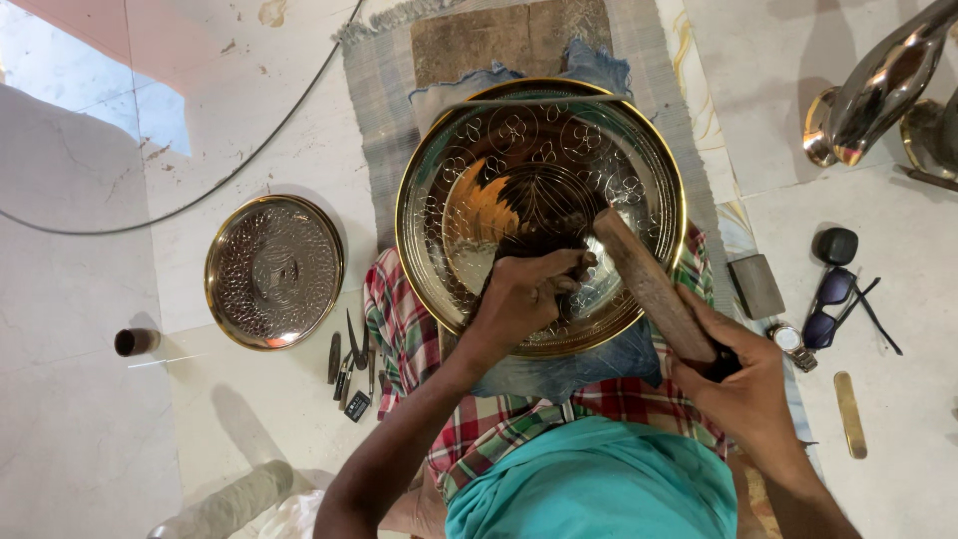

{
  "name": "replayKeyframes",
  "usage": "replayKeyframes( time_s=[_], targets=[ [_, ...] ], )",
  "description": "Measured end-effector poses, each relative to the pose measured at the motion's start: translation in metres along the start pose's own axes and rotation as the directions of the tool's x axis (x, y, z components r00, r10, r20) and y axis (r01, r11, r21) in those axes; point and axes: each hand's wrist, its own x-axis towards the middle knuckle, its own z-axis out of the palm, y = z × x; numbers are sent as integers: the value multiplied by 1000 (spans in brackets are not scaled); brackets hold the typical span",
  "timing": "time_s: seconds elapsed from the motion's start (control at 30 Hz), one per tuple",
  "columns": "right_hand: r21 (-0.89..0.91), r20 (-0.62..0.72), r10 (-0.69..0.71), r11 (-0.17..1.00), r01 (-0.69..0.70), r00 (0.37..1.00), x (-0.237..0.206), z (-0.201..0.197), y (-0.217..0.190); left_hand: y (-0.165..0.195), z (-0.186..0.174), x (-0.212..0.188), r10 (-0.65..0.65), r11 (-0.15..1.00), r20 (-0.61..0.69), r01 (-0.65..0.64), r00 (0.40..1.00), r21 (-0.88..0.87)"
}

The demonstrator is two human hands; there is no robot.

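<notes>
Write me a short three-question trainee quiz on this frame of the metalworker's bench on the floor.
1. True or false: the right hand grips a wooden mallet.
2. Which hand rests inside the large engraved brass plate? A) left hand B) right hand C) neither
3. What lies on the floor to the left of the large plate?

Key: 1. True. 2. A. 3. A smaller patterned round plate, with small punches near it.
</notes>
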Motion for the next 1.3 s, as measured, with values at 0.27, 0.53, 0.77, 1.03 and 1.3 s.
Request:
replayKeyframes(
  time_s=[0.27, 0.53, 0.77, 1.03, 1.3],
  targets=[
    [-237, -158, -198, 959, 157, 967, -16, -5, -7, 7, -10, 16, 5, 988, 254, -44, 967, 147],
    [-181, -205, -167, 975, 130, 965, -44, -1, 15, 5, -18, 43, 204, 968, 428, -247, 880, 46],
    [-422, -320, -263, 900, 112, 910, -61, 20, 16, 15, -26, 59, 216, 960, 552, -279, 805, 32],
    [-363, -349, -231, 927, 95, 908, -83, 32, 50, 5, -22, 69, 303, 928, 671, -371, 676, -45],
    [-325, -364, -137, 945, 12, 921, -76, 25, 40, 1, -25, 56, 279, 940, 583, -342, 764, -2]
  ],
)
